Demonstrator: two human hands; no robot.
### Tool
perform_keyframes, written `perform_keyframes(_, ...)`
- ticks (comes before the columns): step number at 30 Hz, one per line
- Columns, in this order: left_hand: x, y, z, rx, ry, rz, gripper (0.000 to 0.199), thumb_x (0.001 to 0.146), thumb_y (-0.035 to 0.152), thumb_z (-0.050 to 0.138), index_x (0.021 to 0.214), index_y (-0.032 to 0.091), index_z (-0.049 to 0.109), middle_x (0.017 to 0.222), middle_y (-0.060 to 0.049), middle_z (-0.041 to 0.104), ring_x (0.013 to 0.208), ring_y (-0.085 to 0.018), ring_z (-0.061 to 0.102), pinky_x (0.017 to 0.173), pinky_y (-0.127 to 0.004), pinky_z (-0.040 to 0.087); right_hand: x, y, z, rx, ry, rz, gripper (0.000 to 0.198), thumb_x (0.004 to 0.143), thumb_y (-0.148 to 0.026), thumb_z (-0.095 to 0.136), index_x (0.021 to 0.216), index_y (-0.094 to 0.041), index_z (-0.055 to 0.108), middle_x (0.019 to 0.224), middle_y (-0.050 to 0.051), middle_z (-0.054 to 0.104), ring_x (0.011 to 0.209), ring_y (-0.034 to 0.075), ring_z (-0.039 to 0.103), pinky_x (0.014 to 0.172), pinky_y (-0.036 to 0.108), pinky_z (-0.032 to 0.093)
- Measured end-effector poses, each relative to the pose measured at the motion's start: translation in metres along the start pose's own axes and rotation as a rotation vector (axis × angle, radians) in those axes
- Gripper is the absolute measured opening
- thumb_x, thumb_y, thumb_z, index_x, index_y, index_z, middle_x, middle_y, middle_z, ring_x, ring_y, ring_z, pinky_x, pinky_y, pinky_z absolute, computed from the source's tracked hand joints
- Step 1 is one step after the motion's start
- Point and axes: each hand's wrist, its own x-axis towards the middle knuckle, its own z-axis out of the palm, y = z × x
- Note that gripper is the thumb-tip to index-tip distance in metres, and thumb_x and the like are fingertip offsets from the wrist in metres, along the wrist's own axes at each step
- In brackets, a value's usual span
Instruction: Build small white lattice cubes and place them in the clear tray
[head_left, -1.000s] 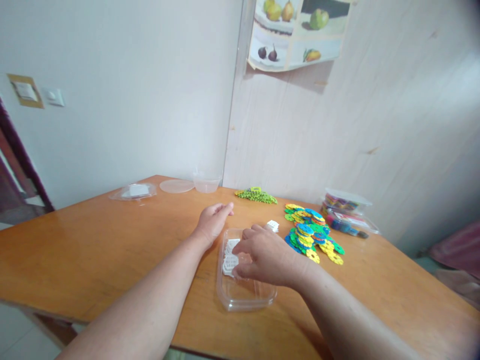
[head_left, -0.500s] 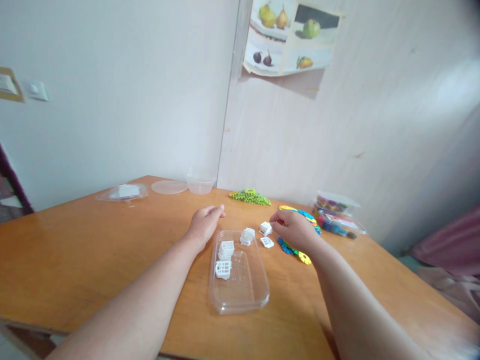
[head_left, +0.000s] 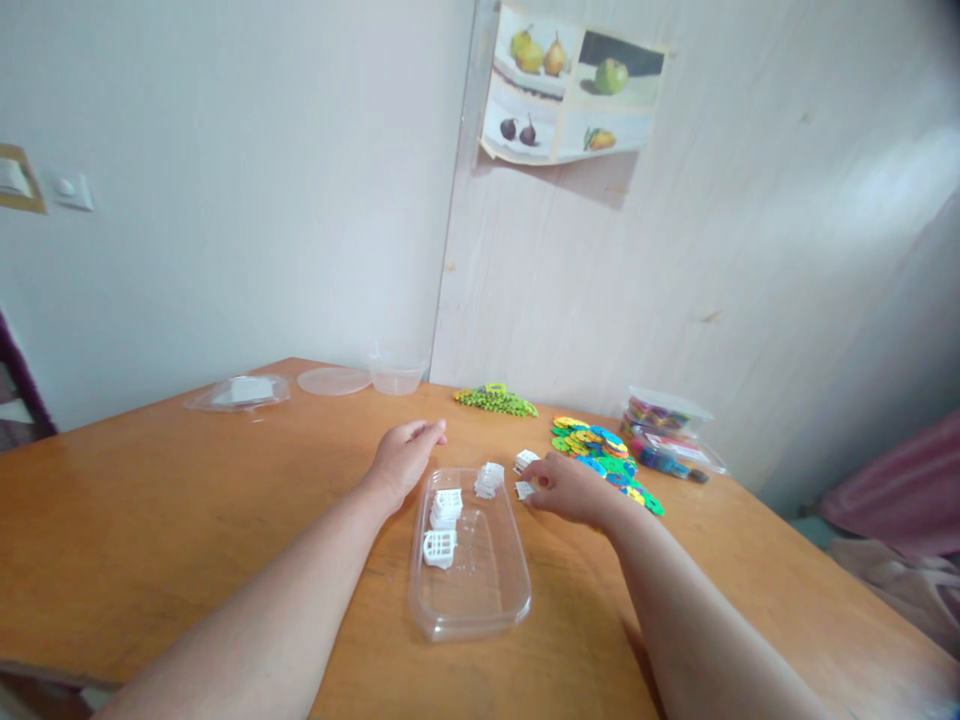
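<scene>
My right hand (head_left: 571, 488) is over the table just right of a clear plastic tray (head_left: 491, 590). Its thumb and fingers close around a small white plastic window piece (head_left: 522, 491), partly covered by the fingertips. Just behind that piece is a small pile of white window pieces (head_left: 524, 459). Beside the tray's far left corner rests my left hand (head_left: 405, 460), its fingers curled in; whether anything is inside them is hidden. In the tray lie a stack of white pieces (head_left: 447, 508), a front white window piece (head_left: 439, 548) and another stack (head_left: 489, 480) at the far right.
Colourful notched discs (head_left: 600, 455) spread out right of my right hand. Farther back lies a green heap of small pieces (head_left: 495, 401). Clear boxes (head_left: 667, 430) stand at the right. A clear tub (head_left: 397, 376), a round lid (head_left: 334, 381) and a clear lid (head_left: 240, 392) are at the back left.
My right hand has come down and toward me, from the pile of white pieces to the single one in front of it. My left hand has stayed beside the tray. The view has shifted slightly.
</scene>
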Motion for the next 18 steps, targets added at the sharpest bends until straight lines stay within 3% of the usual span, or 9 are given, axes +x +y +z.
perform_keyframes(6,0.001,0.000,0.001,-0.014,-0.020,-0.001,0.038,0.075,0.055,0.059,0.067,0.018,0.067,0.070,-0.002,0.068,0.076,-0.021,0.059,0.072,-0.029,0.040,-0.001,-0.003,-0.006,0.018,0.061,-0.014,0.022,0.075,-0.035,0.066,0.092,-0.023,0.073,0.088,0.003,0.065,0.077,0.017,0.059,0.064,0.025,0.039)
perform_keyframes(9,-0.001,0.003,0.001,-0.037,-0.050,0.003,0.037,0.076,0.054,0.060,0.070,0.018,0.068,0.073,-0.002,0.069,0.078,-0.021,0.060,0.074,-0.029,0.041,-0.003,-0.012,-0.014,0.076,0.182,-0.027,0.017,0.079,-0.035,0.062,0.083,-0.019,0.070,0.082,0.002,0.064,0.072,0.015,0.058,0.062,0.025,0.038)
perform_keyframes(13,-0.006,0.011,0.003,-0.104,-0.150,0.013,0.037,0.076,0.053,0.061,0.077,0.018,0.070,0.082,-0.004,0.072,0.087,-0.023,0.062,0.082,-0.031,0.043,-0.008,-0.033,-0.024,0.181,0.392,-0.126,0.020,0.083,-0.037,0.061,0.092,-0.020,0.067,0.086,0.002,0.064,0.076,0.015,0.058,0.068,0.027,0.042)
perform_keyframes(18,-0.014,0.022,0.003,-0.196,-0.334,0.017,0.040,0.079,0.054,0.058,0.086,0.017,0.073,0.095,-0.007,0.073,0.097,-0.025,0.063,0.092,-0.036,0.043,-0.015,-0.062,-0.022,0.317,0.471,-0.262,0.029,0.086,-0.039,0.062,0.112,-0.026,0.066,0.103,0.006,0.064,0.093,0.019,0.061,0.081,0.033,0.047)
